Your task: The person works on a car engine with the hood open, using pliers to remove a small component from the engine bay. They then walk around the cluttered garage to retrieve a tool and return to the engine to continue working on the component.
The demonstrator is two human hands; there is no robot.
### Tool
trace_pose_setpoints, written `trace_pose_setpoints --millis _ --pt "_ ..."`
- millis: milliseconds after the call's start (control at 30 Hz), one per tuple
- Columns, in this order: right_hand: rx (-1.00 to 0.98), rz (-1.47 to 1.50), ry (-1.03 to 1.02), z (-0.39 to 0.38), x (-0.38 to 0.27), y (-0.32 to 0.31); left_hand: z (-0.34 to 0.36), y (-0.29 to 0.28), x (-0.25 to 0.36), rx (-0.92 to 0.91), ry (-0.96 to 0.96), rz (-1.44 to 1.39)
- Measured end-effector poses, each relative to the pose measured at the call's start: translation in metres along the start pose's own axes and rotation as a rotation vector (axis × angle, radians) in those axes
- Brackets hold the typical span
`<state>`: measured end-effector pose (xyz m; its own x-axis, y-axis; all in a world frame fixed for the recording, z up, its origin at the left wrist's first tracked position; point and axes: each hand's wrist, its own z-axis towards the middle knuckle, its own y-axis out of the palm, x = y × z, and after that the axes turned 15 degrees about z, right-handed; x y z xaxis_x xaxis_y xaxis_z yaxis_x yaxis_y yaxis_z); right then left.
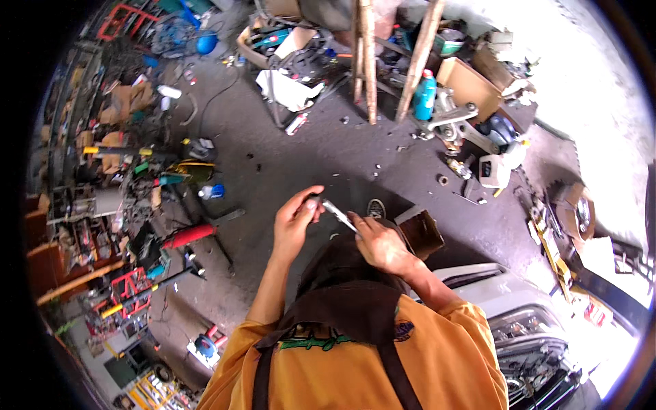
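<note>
My left hand (294, 222) is closed around a small dark object (316, 199), its thumb raised over it; I cannot make out what that object is. My right hand (379, 242) is closed on a slim silver metal tool (337, 212), whose far end reaches up to the left, close beside the fingers of my left hand. Both hands are in front of my dark apron (342, 307). Beyond them my sneaker (376, 208) shows on the floor, and an open cardboard box (429, 236) stands just right of my right hand.
The grey floor (260, 171) has scattered small parts. Cluttered tools and a red cylinder (188, 236) lie left. Wooden poles (417, 61), a blue bottle (425, 96), boxes (468, 82) and metal parts are ahead. A silver car's front (488, 287) is at the lower right.
</note>
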<state>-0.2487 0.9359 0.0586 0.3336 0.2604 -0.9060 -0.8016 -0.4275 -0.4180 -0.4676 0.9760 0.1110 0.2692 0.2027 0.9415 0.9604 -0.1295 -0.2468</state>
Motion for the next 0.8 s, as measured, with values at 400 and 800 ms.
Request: trace_pose_setpoints --millis 400,800 --pt "-0.093 0.012 0.179 -0.039 -0.024 0.060 -0.065 -0.026 -0.030 -0.098 -0.152 0.030" --pt "-0.167 -0.064 0.158 -0.040 -0.041 0.079 -0.097 -0.045 -0.042 -0.028 -0.178 -0.013"
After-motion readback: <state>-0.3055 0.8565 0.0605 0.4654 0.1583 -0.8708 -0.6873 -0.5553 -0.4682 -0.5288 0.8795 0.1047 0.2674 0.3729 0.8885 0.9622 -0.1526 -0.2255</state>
